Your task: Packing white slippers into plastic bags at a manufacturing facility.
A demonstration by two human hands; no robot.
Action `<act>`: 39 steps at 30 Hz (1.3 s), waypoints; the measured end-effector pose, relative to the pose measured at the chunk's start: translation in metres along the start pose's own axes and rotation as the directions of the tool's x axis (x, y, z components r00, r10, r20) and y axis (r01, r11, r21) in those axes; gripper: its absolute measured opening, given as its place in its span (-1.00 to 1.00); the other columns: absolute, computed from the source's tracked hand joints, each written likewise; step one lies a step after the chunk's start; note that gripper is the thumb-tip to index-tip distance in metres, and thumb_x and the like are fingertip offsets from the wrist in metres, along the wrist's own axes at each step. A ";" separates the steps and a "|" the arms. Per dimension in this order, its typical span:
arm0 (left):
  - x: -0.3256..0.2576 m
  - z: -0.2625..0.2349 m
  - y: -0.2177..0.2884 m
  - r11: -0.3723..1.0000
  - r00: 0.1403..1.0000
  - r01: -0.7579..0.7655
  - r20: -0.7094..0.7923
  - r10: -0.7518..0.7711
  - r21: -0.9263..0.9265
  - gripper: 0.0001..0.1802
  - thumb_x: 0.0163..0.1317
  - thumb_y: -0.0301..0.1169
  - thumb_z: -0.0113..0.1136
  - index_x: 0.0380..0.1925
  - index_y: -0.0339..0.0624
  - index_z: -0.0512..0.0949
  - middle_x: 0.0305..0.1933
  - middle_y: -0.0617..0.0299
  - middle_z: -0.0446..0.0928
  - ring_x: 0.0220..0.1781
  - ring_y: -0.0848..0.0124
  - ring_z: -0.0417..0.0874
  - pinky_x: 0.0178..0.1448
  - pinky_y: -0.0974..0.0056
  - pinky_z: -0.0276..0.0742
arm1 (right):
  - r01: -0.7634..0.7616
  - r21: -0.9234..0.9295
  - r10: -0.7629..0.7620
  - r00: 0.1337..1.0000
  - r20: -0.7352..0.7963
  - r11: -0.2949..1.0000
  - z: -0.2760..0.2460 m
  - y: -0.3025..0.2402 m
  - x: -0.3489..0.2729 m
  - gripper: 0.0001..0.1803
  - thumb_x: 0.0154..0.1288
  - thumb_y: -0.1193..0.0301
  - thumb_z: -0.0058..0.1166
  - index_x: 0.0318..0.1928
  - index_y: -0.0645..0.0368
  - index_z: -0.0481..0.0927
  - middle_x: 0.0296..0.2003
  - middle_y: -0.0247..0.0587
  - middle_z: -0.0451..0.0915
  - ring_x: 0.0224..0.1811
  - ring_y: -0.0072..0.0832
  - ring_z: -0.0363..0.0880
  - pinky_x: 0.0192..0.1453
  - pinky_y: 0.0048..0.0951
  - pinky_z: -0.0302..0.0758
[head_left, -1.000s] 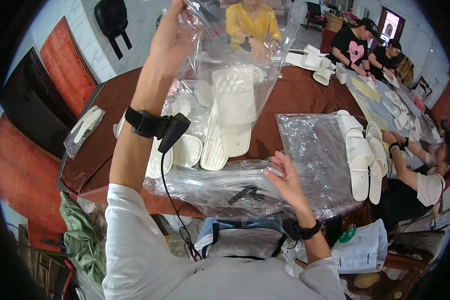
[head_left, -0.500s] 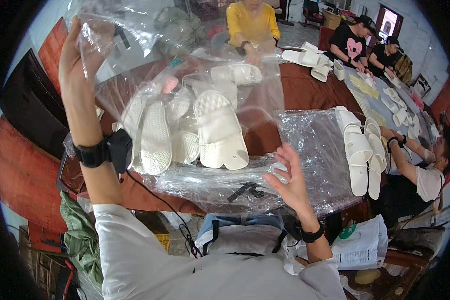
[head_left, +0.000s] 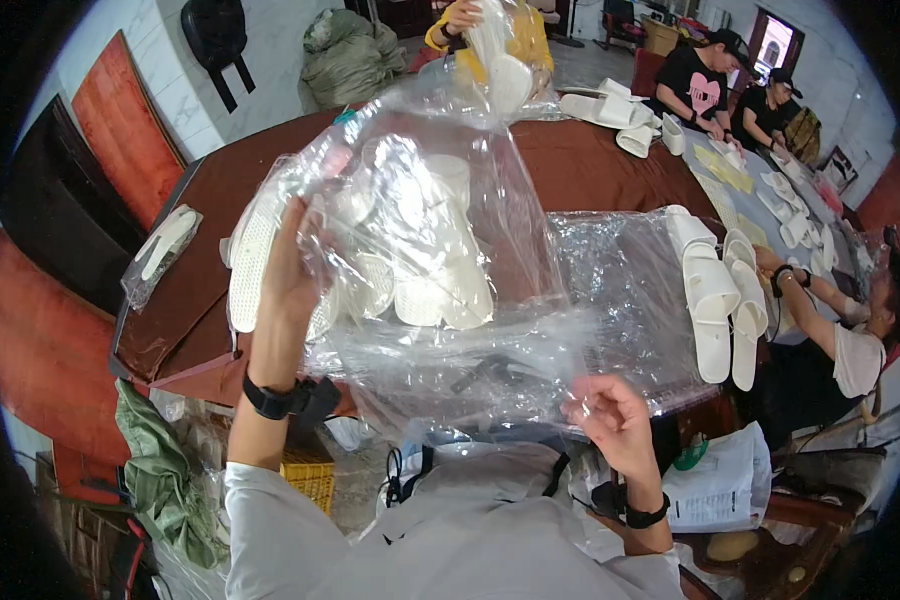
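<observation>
Head view, looking down across a large brown worktop (head_left: 590, 170) that fills the middle of the frame, with other people seated along its upper and right edges. A big clear plastic bag (head_left: 450, 290) is held up at centre frame, above the near edge of the worktop, its film crinkled and catching light. The left hand (head_left: 292, 262), raised at centre left, grips the bag's left side with fingers closed on the film. The right hand (head_left: 610, 418), lower right of centre, pinches the bag's bottom edge between thumb and fingers. Seen through the film, a cluster of white slippers (head_left: 440, 290) lies at centre, though whether they sit inside the bag or on the worktop behind it cannot be told. More clear plastic sheeting (head_left: 620, 270) is spread on the worktop just right of the bag. A row of white slippers (head_left: 715, 300) rests beside it at right, close to another person's arm (head_left: 805, 310). A small bagged pair (head_left: 162, 250) lies at the worktop's left edge. A black wristband (head_left: 285, 398) circles the left wrist.
</observation>
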State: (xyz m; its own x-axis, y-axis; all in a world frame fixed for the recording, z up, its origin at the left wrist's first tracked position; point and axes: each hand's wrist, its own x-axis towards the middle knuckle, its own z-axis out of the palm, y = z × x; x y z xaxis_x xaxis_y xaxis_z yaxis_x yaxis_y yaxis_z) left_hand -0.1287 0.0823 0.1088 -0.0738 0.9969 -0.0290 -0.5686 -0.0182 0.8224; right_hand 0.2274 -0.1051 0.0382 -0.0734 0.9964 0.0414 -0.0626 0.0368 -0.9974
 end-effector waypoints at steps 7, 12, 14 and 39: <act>-0.004 -0.016 -0.073 0.985 0.963 0.171 -0.211 -0.165 0.009 -0.73 0.19 -0.14 0.21 -0.22 -0.03 0.54 -0.39 0.43 0.42 -0.43 0.48 0.47 -0.35 0.40 0.42 | -0.044 -0.105 0.011 0.956 -0.292 0.994 -0.030 0.032 -0.017 -0.84 0.29 0.55 -0.01 -0.12 0.26 0.49 -0.33 -0.35 0.53 -0.39 -0.66 0.53 -0.35 -0.66 0.46; -0.008 -0.027 -0.096 0.974 0.978 0.153 -0.165 -0.125 0.167 -0.80 0.13 -0.24 0.31 -0.36 -0.10 0.58 -0.43 0.40 0.45 -0.52 0.57 0.42 -0.44 0.46 0.32 | -0.109 -0.284 0.004 0.938 -0.346 0.952 -0.043 0.046 -0.028 -0.81 0.21 0.61 0.00 -0.14 0.22 0.46 -0.44 -0.39 0.47 -0.49 -0.71 0.43 -0.44 -0.67 0.39; -0.012 -0.027 -0.104 0.964 0.991 0.046 -0.131 -0.012 0.262 -0.81 0.11 -0.28 0.32 -0.42 -0.14 0.58 -0.51 0.41 0.46 -0.65 0.65 0.34 -0.56 0.52 0.21 | -0.166 -0.396 0.072 0.967 -0.243 0.903 -0.045 0.030 -0.033 -0.78 0.20 0.59 0.03 -0.11 0.22 0.45 -0.44 -0.39 0.47 -0.47 -0.70 0.43 -0.40 -0.65 0.41; -0.026 0.016 -0.124 0.879 0.997 -0.006 0.071 -0.032 0.477 -0.83 0.07 -0.34 0.36 -0.49 -0.13 0.57 -0.68 0.52 0.34 -0.70 0.73 0.20 -0.62 0.54 0.07 | 0.004 -0.370 -0.138 0.931 -0.338 0.929 -0.064 0.005 0.119 -0.76 0.34 0.30 -0.01 -0.21 0.22 0.58 -0.47 -0.42 0.54 -0.49 -0.73 0.45 -0.46 -0.65 0.41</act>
State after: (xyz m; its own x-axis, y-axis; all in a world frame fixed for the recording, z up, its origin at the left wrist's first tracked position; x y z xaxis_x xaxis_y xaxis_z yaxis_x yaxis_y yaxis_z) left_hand -0.0431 0.0594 0.0162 0.0028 0.9999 -0.0143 -0.1086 0.0145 0.9940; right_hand 0.2819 0.0182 0.0342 0.2763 0.9483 0.1561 0.3100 0.0658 -0.9484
